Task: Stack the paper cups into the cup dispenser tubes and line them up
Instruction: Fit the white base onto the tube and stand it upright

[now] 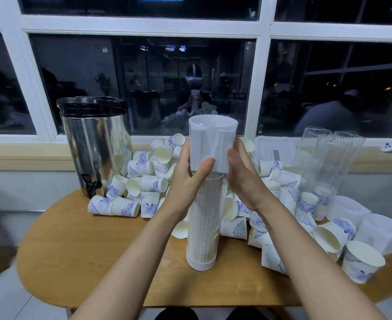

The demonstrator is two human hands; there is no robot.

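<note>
White cap [213, 137]: at the top end of the filled tube, held from both sides
Filled tube [204, 222]: clear, upright mid-table, packed with stacked cups, white ring at its foot
Left hand [188, 179]: fingers curled round the cap's left side, thumb on its front lower edge
Right hand [241, 176]: fingers wrapped round the cap's right side
Loose paper cups [123, 206]: heaped behind and right of the tube
Empty tubes [324, 158]: clear, far right
Steel urn [95, 144]: back left on the wooden table [75, 250]

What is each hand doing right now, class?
Left hand: grips the white dispenser cap.
Right hand: grips the same cap's other side.
</note>
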